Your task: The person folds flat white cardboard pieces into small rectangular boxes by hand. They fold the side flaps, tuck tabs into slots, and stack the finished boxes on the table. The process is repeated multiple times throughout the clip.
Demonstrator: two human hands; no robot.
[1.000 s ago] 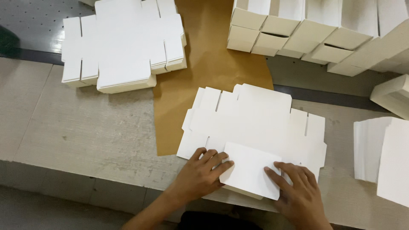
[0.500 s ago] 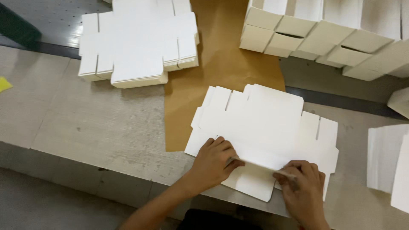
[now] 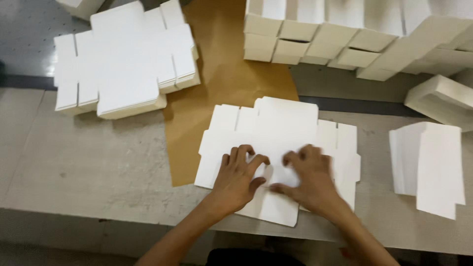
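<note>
Change: both hands moved inward, now close together mid-sheet.
Left hand [image 3: 236, 180]: grip holding nothing, fingers pressing flat box blank [image 3: 276, 133].
Right hand [image 3: 310, 177]: same, blurred.
Surface [image 3: 88, 162]: grey.

A grey, mottled table [image 3: 88, 167] fills most of the view, its near edge running along the bottom. A brown paper sheet [image 3: 221, 83] lies across its middle toward the far edge. Beyond the far left corner shows speckled grey floor [image 3: 24, 24], bordered by a dark strip [image 3: 29, 81]. Light is even.
</note>
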